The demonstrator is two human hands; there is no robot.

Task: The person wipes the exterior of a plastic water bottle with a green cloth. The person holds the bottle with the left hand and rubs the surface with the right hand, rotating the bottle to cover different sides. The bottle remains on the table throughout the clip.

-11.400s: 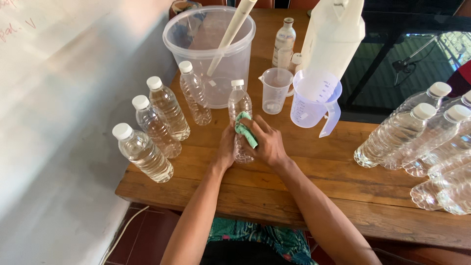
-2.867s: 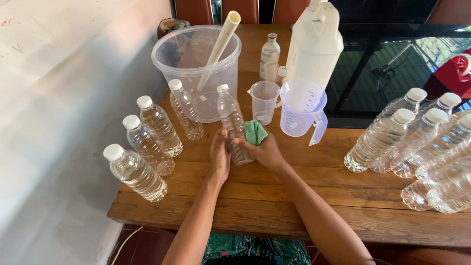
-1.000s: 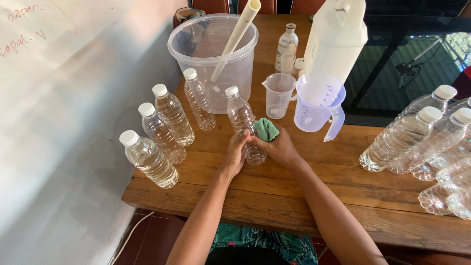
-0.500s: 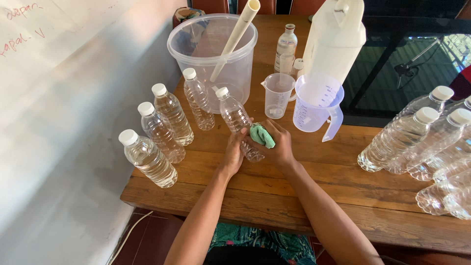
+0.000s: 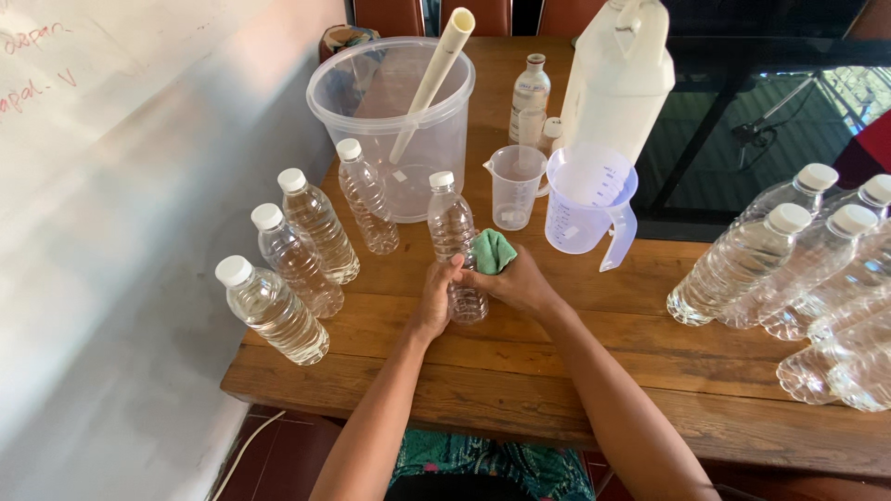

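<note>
On wood table [image 5: 650, 325], ribbed bottle [image 5: 455, 237], crumpled cloth [image 5: 492, 250]

A home dining room: wooden table [image 5: 594, 371], chairs [image 5: 473, 14], tiled floor [image 5: 278, 455] and plastic bucket [image 5: 399, 121].

On the wooden counter [image 5: 575, 371], the left hand [image 5: 434, 301] grips an upright capped clear bottle [image 5: 455, 243] at its lower part while the right hand [image 5: 520, 281] presses a green cloth [image 5: 493, 250] against its side, four capped bottles [image 5: 297, 260] standing left.
</note>
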